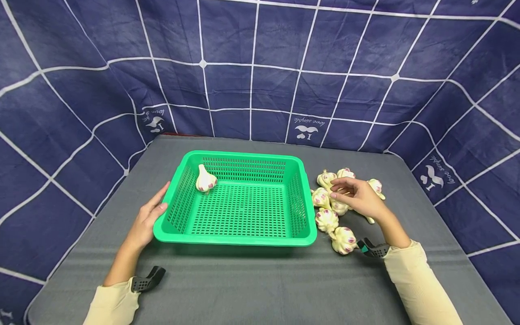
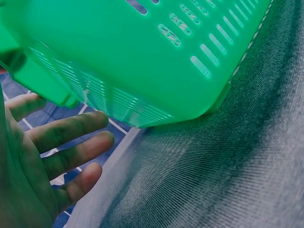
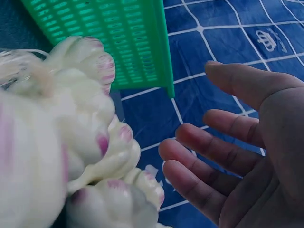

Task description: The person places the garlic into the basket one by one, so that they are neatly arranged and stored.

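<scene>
A green plastic basket (image 1: 243,240) with slotted walls sits on the grey table, one garlic bulb (image 1: 206,181) lying inside near its left wall. At the basket's left rim rests my left hand (image 1: 147,220), its fingers extended and spread in the left wrist view. To the right of the basket, my right hand (image 1: 361,197) hovers over a cluster of white garlic bulbs (image 1: 327,220) with purple marks. The right wrist view shows its fingers (image 3: 216,149) loosely bent and nothing between them, with garlic bulbs (image 3: 78,116) beside them. Part of the cluster is hidden beneath this hand.
A grey cloth (image 1: 227,284) covers the table. Dark blue fabric (image 1: 276,85) with white grid lines hangs behind it and along both sides. The nearest garlic bulb (image 1: 344,240) lies just right of the basket's front corner.
</scene>
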The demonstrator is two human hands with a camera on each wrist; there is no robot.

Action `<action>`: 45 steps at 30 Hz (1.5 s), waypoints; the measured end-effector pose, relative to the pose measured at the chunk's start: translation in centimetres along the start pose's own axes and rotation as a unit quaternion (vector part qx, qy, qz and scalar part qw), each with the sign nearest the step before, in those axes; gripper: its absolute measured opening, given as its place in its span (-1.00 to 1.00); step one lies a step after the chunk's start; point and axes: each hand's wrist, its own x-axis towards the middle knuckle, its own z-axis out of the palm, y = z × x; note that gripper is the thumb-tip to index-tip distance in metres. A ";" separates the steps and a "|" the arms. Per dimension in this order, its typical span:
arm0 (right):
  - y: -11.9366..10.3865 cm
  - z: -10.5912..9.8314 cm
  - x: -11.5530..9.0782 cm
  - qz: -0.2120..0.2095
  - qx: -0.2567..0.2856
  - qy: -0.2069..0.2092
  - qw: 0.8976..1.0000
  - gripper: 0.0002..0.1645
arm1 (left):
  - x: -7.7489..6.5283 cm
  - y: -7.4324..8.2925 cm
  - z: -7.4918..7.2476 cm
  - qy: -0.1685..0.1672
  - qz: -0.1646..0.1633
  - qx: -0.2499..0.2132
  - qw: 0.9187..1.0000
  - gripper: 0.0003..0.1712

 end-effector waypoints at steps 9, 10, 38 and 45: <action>1.5 0.4 -2.6 -0.017 0.057 0.005 0.998 -0.64 | 0.1 0.1 0.0 0.001 -0.005 -0.016 1.000 -0.45; 1.6 0.4 -2.9 -0.022 0.068 0.008 0.997 -0.64 | 0.1 0.2 0.0 0.000 -0.006 -0.017 1.000 -0.45; 4.3 0.0 -8.5 -0.023 0.052 -0.119 0.991 -0.50 | 0.2 -0.1 0.0 -0.003 0.002 -0.013 1.000 -0.44; 4.3 -0.5 -8.6 -0.020 0.035 -0.167 0.985 -0.58 | 0.2 -0.3 -0.1 0.001 0.007 0.002 1.000 -0.44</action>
